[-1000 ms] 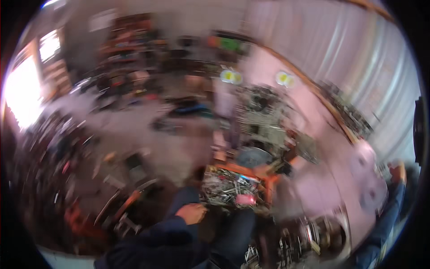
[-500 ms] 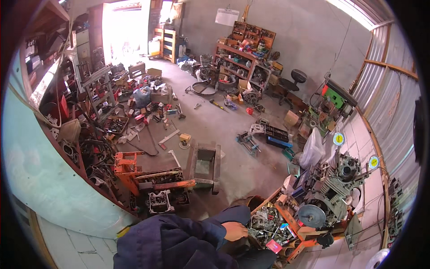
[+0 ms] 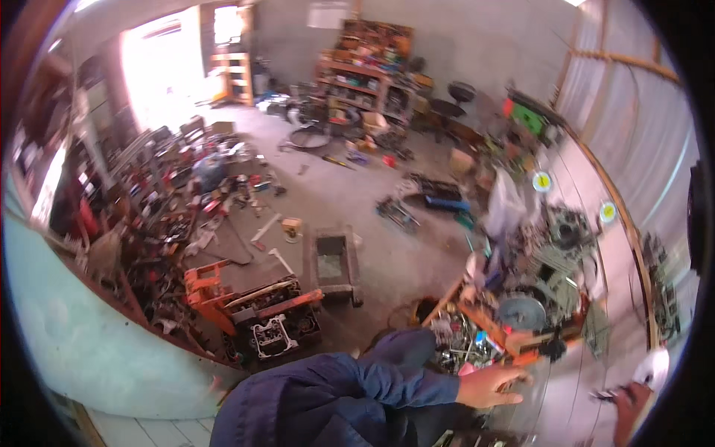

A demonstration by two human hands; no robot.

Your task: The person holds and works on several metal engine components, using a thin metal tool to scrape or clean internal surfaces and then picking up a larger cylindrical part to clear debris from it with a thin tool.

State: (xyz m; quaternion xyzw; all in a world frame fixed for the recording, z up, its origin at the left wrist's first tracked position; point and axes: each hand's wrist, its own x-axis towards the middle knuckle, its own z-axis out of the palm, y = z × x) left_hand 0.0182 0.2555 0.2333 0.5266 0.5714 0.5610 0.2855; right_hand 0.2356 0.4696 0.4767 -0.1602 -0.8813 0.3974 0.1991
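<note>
My left hand (image 3: 488, 386), in a dark blue sleeve (image 3: 417, 384), reaches across to the right, its fingers stretched apart and nothing seen in them. It is beside the heap of small metal parts and tools (image 3: 454, 339), and a pink box (image 3: 467, 369) shows just behind it. At the lower right edge, my right hand (image 3: 633, 413) is closed on a small dark metal piece (image 3: 607, 395); blur hides its kind. Next to that hand is a round white object (image 3: 655, 366). Below my left hand, a metal machine part (image 3: 484, 438) is cut off by the lower edge.
Engine parts (image 3: 551, 261) and a grey disc (image 3: 521, 313) crowd the right side. An orange metal frame (image 3: 205, 287) and a silver engine part (image 3: 273, 337) lie front left. A box-shaped stand (image 3: 333, 261) is mid-floor. Clutter (image 3: 216, 179) covers the far left floor.
My left hand has moved right, away from my knee, and its fingers have spread. My right hand has come into view at the lower right with the dark piece. The view has shifted.
</note>
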